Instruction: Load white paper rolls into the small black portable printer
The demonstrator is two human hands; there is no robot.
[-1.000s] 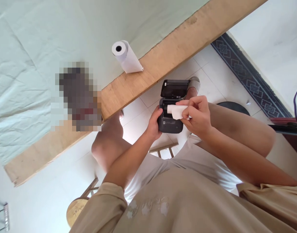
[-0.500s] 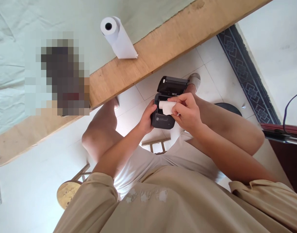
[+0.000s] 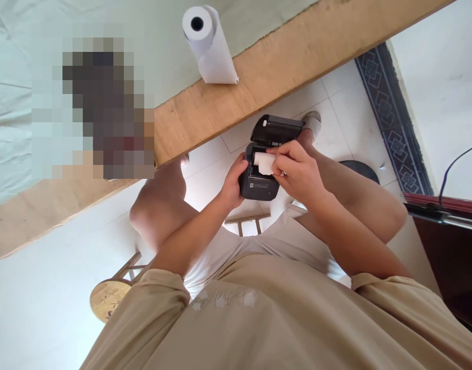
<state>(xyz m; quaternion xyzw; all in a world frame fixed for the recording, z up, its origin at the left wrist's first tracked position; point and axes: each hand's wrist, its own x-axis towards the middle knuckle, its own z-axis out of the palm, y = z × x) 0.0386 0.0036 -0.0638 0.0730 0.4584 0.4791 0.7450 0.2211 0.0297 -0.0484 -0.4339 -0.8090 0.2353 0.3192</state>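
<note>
Left hand [image 3: 233, 182]: gripping black device [image 3: 259, 192]
Right hand [image 3: 298, 172]: pinching white roll [image 3: 264, 164]
Bench [image 3: 197, 109]: cloth-topped, eleven o'clock
Stool [image 3: 110, 298]: wooden, eight o'clock

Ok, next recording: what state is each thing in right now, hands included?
Black device: open, held up off the table.
Its lid: swung open.
Small white roll: in the right hand, at the open compartment; seating unclear.
Large white roll: standing on end, outer sheet loose.
Left hand: gripping the device's side.
Right hand: pinching the small roll.
Cloth: wrinkled.
Pixelated object: cannot tell.
</note>
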